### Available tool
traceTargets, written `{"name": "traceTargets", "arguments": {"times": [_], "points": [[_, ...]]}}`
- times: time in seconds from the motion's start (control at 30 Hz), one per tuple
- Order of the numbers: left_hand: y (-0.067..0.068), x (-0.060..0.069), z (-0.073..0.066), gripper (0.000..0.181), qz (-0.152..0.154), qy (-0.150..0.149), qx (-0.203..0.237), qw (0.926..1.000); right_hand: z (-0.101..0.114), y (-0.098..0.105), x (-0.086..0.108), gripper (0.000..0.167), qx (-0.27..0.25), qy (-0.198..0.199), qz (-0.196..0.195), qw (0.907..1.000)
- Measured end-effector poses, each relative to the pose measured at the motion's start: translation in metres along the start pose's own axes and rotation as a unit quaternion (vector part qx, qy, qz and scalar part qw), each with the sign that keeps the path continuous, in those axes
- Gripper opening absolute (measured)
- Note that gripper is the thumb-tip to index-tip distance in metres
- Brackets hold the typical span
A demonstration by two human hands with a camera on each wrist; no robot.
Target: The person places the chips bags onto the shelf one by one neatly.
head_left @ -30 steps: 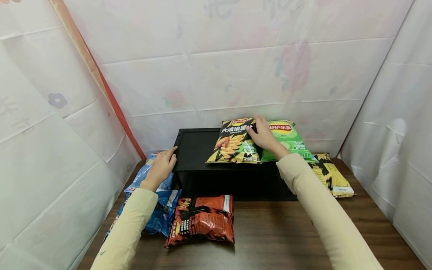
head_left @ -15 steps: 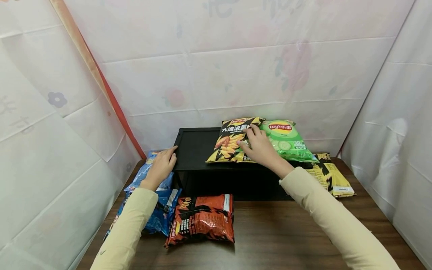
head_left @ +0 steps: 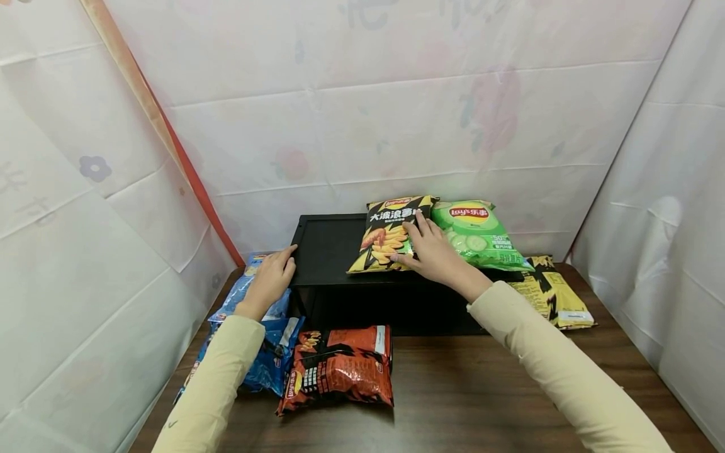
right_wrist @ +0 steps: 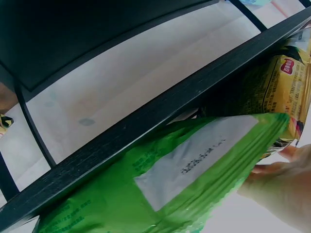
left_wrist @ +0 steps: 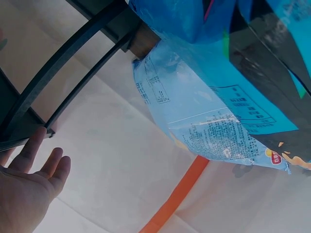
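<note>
A two-tier black shelf (head_left: 325, 248) stands at the back of the table. On its top lie a black-and-yellow chip bag (head_left: 381, 242) and, to its right, a green chip bag (head_left: 481, 236). My right hand (head_left: 438, 255) rests on the right part of the black-and-yellow bag with fingers spread, covering some of its front. The right wrist view shows that hand (right_wrist: 284, 177) beside the yellow bag (right_wrist: 281, 87), behind the green bag (right_wrist: 116, 201). With fingers extended, my left hand (head_left: 269, 283) touches the shelf's left edge; the left wrist view shows this hand (left_wrist: 29, 189) too.
A red chip bag (head_left: 348, 371) lies on the wooden table (head_left: 447, 390) before the shelf. Blue bags (head_left: 269, 358) and a light blue one (head_left: 240, 292) lie at the left. Another yellow bag (head_left: 561, 296) lies right of the shelf. White cloth (head_left: 351, 138) hangs behind.
My right hand has moved from the upper right edge of the black-and-yellow bag down onto its front. The bag has shifted slightly left. My left hand stays in place.
</note>
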State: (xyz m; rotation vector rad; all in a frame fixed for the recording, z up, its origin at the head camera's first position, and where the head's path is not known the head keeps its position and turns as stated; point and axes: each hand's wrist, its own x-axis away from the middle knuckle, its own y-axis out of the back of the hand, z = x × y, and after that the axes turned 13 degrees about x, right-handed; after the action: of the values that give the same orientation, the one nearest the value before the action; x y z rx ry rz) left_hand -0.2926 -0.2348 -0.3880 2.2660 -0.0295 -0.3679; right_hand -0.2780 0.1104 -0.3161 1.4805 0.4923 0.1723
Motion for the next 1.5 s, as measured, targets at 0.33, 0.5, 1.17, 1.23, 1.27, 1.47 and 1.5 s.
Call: {"name": "traceTargets", "arguments": {"times": [0.33,0.5,1.17,1.23,1.27,1.47,1.5], "points": [[0.000,-0.001,0.000,0.047,0.000,-0.004,0.001,1.0000,-0.011,0.001,-0.005,0.077,-0.004,0.018,0.042,0.9989],[0.000,-0.001,0.001,0.047,0.000,-0.006,0.002,1.0000,-0.016,-0.001,-0.007,0.078,-0.013,0.022,0.055,0.9982],[0.001,0.000,0.005,0.048,0.006,-0.006,0.002,1.0000,-0.019,0.008,0.000,0.072,-0.027,0.019,0.014,0.9993],[0.001,0.000,0.005,0.048,0.007,-0.007,0.002,1.0000,-0.021,0.011,0.001,0.070,-0.025,0.021,0.003,0.9995],[0.001,0.000,0.005,0.048,0.007,-0.006,0.002,1.0000,-0.023,0.012,0.001,0.069,-0.024,0.021,-0.002,0.9995],[0.002,0.000,0.004,0.048,0.007,-0.004,0.001,1.0000,-0.035,0.017,0.003,0.064,-0.011,0.011,-0.019,0.9997],[0.002,0.000,0.004,0.048,0.007,-0.004,0.001,1.0000,-0.038,0.018,0.004,0.063,-0.010,0.009,-0.021,0.9997]]}}
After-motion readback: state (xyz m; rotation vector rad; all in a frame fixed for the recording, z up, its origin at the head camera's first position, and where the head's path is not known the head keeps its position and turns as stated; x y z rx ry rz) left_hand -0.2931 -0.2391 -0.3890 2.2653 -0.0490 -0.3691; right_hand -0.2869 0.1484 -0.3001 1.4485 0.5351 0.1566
